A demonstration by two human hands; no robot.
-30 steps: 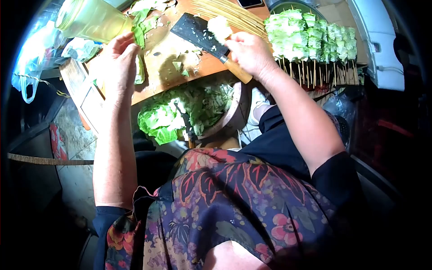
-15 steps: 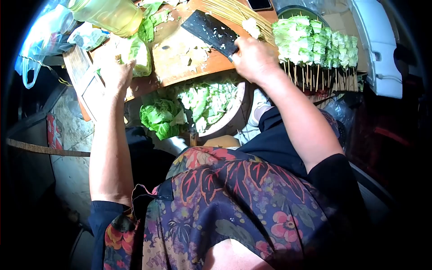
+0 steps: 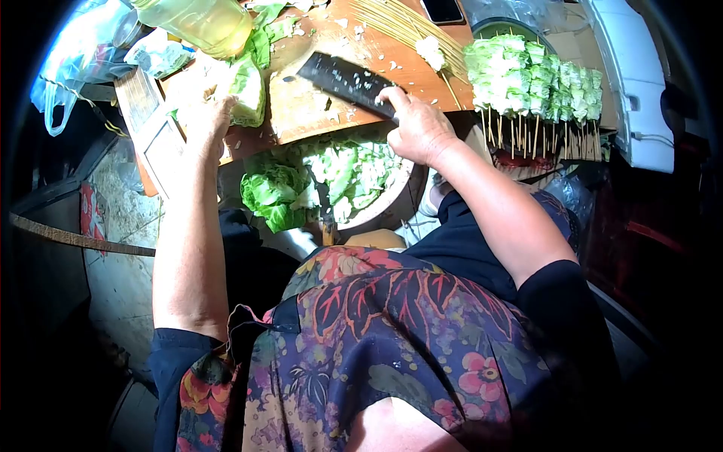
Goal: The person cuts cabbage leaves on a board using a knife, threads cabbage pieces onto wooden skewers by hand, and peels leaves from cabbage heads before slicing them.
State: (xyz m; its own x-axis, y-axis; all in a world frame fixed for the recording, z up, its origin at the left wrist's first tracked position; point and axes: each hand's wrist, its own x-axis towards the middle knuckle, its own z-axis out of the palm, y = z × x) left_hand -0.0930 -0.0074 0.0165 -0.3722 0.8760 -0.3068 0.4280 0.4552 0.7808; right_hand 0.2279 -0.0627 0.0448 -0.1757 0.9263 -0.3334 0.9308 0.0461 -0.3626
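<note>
The right hand [image 3: 418, 134] is closed around the handle end of a dark cleaver [image 3: 343, 80], its fingers curled and the thumb side uppermost; the blade runs from the hand toward ten o'clock, above the wooden tabletop [image 3: 290, 119], with pale flecks stuck to it. The left hand [image 3: 208, 120] is at the board's near left edge, its fingers partly bent and washed out by glare; a cut cabbage piece [image 3: 247, 98] lies at one to two o'clock from that hand, right against it; whether the fingers grip or merely touch it I cannot tell. From the right hand, the cabbage piece is at ten o'clock, well apart, past the blade tip; a pale clump [image 3: 430, 54] sits at twelve o'clock, beside bare skewers [image 3: 403, 26]; skewered leaves [image 3: 520, 75] stand at two o'clock; a tub [image 3: 390, 202] of chopped leaves [image 3: 354, 169] lies at eight o'clock, below the board's edge.
</note>
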